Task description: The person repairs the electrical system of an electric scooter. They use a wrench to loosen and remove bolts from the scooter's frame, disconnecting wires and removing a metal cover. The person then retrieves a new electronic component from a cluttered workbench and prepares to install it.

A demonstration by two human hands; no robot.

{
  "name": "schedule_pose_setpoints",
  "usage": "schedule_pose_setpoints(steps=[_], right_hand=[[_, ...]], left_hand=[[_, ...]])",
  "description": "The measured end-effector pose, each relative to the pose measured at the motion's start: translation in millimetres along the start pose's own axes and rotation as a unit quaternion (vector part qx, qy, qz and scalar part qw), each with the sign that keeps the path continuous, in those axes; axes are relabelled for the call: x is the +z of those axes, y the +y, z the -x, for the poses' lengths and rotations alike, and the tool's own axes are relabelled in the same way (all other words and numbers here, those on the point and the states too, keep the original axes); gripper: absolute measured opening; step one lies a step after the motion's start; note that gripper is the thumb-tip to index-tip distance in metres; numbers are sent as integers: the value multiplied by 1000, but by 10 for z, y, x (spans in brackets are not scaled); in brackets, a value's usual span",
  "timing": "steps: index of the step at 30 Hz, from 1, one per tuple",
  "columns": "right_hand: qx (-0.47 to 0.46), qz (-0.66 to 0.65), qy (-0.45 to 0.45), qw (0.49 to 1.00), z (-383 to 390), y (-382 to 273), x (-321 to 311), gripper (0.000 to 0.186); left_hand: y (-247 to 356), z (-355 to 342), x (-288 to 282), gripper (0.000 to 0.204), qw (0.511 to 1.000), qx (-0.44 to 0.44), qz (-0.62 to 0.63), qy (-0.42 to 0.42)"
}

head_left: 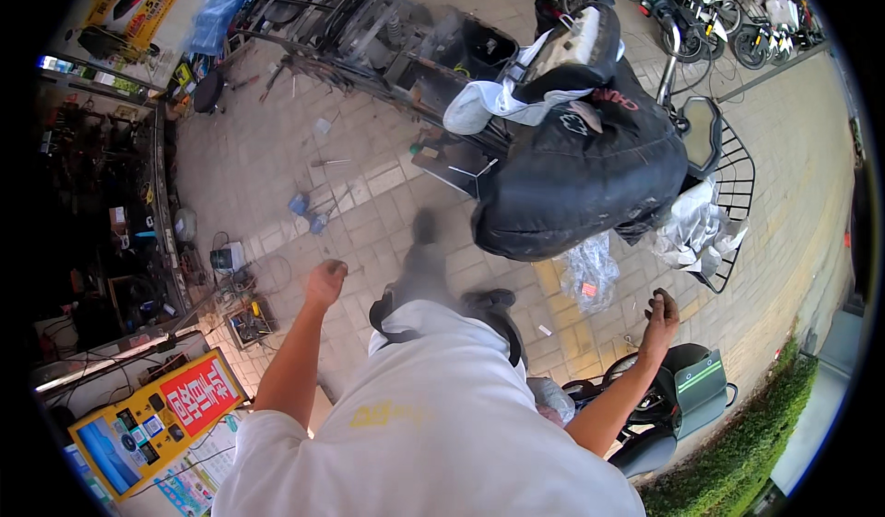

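Observation:
My left hand hangs over the paving to the left of my body, fingers loosely curled, nothing showing in it. On the other side my right hand is held out with its fingers bent and a little apart. No object is in it. It is nearest the crumpled silver-white sheeting by a black wire basket. Ahead stands a partly stripped tricycle frame. A bulky black padded cover drapes its front. Neither hand touches the tricycle.
Clear plastic wrap lies on the paving. A screwdriver and blue-handled tools are scattered at left, near a tray of parts. A parked scooter stands at lower right, beside a hedge. A yellow sign stands lower left.

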State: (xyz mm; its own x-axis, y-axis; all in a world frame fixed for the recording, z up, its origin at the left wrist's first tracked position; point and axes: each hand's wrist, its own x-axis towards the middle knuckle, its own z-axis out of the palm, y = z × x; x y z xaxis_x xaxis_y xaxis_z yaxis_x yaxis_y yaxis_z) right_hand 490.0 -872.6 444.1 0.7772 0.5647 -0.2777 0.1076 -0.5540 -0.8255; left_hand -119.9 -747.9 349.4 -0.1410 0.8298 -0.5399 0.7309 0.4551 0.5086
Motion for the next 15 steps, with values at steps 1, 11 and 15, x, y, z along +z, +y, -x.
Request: schedule_pose_setpoints(steps=[1,11,15], right_hand=[[-8,18,14,1000,29,-142,72,32],[-248,310,110,911,257,-2208,2021,29],[-285,254,126,916,356,-2901,2545,26]], left_hand=[[-302,-43,14,31,999,-30,-22,-15],[-1617,-1182,-1052,31,948,-220,228,-32],[-1505,-1652,-1386,32,929,-223,296,-9]])
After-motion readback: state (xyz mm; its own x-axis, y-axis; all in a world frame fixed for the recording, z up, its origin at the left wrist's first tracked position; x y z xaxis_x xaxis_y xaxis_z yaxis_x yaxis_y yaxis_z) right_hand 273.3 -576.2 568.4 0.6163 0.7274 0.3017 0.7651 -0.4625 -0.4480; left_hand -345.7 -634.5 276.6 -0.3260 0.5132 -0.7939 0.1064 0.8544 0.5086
